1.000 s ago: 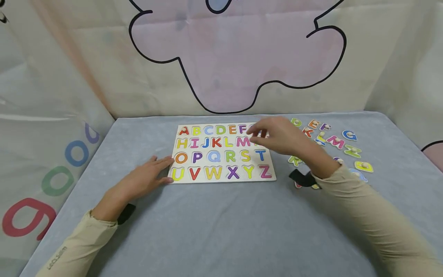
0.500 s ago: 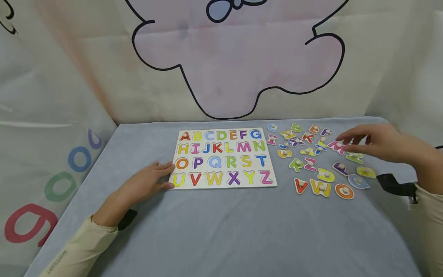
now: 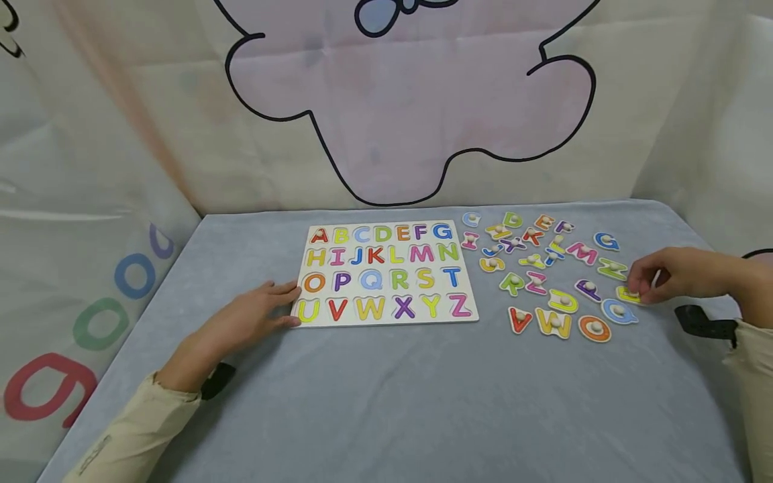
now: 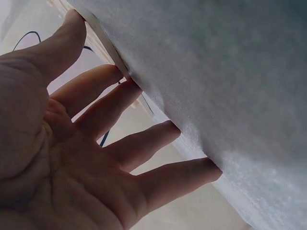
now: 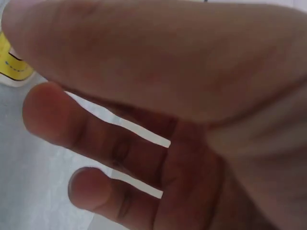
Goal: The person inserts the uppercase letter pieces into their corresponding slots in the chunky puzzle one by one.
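Note:
A white alphabet puzzle board lies on the cloth, printed with coloured letters A to Z. At its left edge rests my left hand, fingers extended; the left wrist view has those fingertips along the board's side and the cloth. Over on the right, my right hand pinches a yellow letter piece between thumb and fingers. Most of that piece is hidden by the hand. In the right wrist view, the thumb covers all but a corner of the yellow piece.
Several knobbed letter pieces lie loose right of the board, including a red V, a yellow W, an orange O and a blue Q. A blue-grey cloth covers the table, and a printed curtain stands behind.
My right hand has gone from above the board's upper right to the loose pieces, then down onto the yellow letter piece. The left hand stays at the board's edge.

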A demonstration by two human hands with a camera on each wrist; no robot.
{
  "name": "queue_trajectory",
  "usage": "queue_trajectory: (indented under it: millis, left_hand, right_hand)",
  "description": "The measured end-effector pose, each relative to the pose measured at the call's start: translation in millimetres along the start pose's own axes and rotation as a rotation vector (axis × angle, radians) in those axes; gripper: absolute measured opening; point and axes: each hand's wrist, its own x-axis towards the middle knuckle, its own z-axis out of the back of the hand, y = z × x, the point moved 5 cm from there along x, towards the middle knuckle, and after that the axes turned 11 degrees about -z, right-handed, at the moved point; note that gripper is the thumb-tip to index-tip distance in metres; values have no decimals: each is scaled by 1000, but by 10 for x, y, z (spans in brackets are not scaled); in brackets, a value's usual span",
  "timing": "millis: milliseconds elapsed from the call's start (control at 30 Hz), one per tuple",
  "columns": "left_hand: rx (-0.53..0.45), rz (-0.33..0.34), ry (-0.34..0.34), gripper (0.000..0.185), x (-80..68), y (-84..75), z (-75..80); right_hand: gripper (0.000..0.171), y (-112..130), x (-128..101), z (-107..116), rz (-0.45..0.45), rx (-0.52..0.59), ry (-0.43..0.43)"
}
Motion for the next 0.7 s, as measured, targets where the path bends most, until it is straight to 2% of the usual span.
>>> queue_trajectory:
  millis: [100,333,500,700]
  left_hand:
    - [-2,2,-3,67,8,-3,4]
    - [3,23,12,69,20,-16,11]
    - [3,39,25,70,19,5,-10]
    - [12,37,23,70,18,5,-18]
  right_hand:
    - [15,-20,32,-15,9,6,10]
    - [20,-13,84,-33,-95,5,43]
    - [20,14,85,-32,-129,-18,40]
    - [17,55,69,-2,-112,-50,-30]
